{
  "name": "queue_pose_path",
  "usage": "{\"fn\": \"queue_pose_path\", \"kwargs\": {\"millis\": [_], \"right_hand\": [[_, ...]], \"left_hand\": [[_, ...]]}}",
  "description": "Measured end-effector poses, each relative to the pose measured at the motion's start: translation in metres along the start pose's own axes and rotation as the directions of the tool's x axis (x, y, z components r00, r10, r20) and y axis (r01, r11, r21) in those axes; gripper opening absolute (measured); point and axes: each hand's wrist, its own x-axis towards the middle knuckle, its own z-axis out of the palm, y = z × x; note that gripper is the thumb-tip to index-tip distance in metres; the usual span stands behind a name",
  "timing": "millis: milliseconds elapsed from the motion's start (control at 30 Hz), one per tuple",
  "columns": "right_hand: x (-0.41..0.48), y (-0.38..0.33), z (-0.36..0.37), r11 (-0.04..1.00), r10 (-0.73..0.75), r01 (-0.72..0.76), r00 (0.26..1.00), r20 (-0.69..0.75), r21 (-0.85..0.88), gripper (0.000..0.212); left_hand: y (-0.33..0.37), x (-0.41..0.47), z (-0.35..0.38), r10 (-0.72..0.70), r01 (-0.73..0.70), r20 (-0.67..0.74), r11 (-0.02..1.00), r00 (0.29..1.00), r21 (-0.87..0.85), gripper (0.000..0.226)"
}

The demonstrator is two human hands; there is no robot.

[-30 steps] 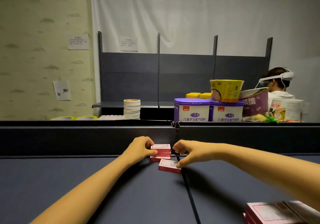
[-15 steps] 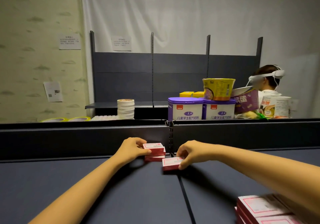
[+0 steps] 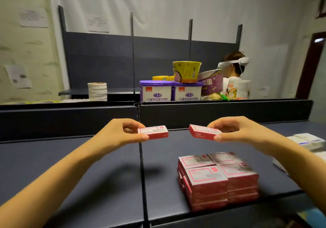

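Note:
My left hand (image 3: 121, 133) pinches a small red and white box (image 3: 155, 132) between thumb and fingers, held above the dark shelf (image 3: 88, 166). My right hand (image 3: 236, 130) pinches a second red and white box (image 3: 202, 132) the same way. The two boxes hang side by side with a gap between them, near the shelf's back wall. Below my right hand, a stack of matching red boxes (image 3: 218, 180) stands on the shelf near its front edge.
White and purple boxes (image 3: 307, 141) lie at the shelf's right end. Behind the back wall stand two purple-lidded tubs (image 3: 171, 92), a yellow bowl (image 3: 187, 71), a stack of white discs (image 3: 97, 91) and a person wearing a headset (image 3: 234, 65). A seam (image 3: 142, 166) splits the shelf.
Both hands have lifted a box each off the back of the shelf and drawn them toward me. The view has tilted down, bringing the red stack into sight.

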Motion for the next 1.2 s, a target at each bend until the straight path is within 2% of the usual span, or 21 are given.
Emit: {"fn": "queue_pose_path", "kwargs": {"millis": [267, 400, 533, 700, 900, 1000, 1200], "right_hand": [[-0.024, 0.045, -0.015, 0.999, -0.019, 0.016, 0.998, 0.061, 0.043, 0.027], [-0.029, 0.058, -0.013, 0.994, -0.049, 0.04, 0.995, 0.091, 0.106, 0.036], [-0.027, 0.061, -0.011, 0.993, -0.054, 0.038, 0.989, 0.137, 0.114, 0.026], [-0.023, 0.062, -0.013, 0.993, -0.05, 0.028, 0.981, 0.188, 0.114, 0.027], [-0.019, 0.066, -0.011, 0.994, -0.053, 0.032, 0.978, 0.202, 0.104, 0.033], [-0.018, 0.063, -0.011, 0.996, -0.044, 0.027, 0.976, 0.214, 0.083, 0.046], [-0.004, 0.042, -0.011, 0.996, -0.061, 0.051, 0.989, 0.135, 0.074, 0.061]], "left_hand": [[0.032, -0.03, 0.073, -0.001, 0.001, 0.029, 1.0, 1.0, 0.01, 0.026], [0.039, -0.038, 0.086, -0.035, 0.035, 0.024, 0.999, 0.999, -0.001, 0.022], [0.045, -0.037, 0.093, -0.085, 0.083, 0.067, 0.996, 0.994, 0.027, 0.024], [0.047, -0.036, 0.095, -0.113, 0.11, 0.094, 0.993, 0.989, 0.037, 0.025], [0.044, -0.037, 0.097, -0.131, 0.129, 0.11, 0.991, 0.985, 0.025, 0.021], [0.044, -0.038, 0.096, -0.132, 0.129, 0.107, 0.991, 0.985, 0.031, 0.024], [0.048, -0.041, 0.066, -0.103, 0.103, 0.0, 0.994, 0.995, 0.025, 0.053]]}}
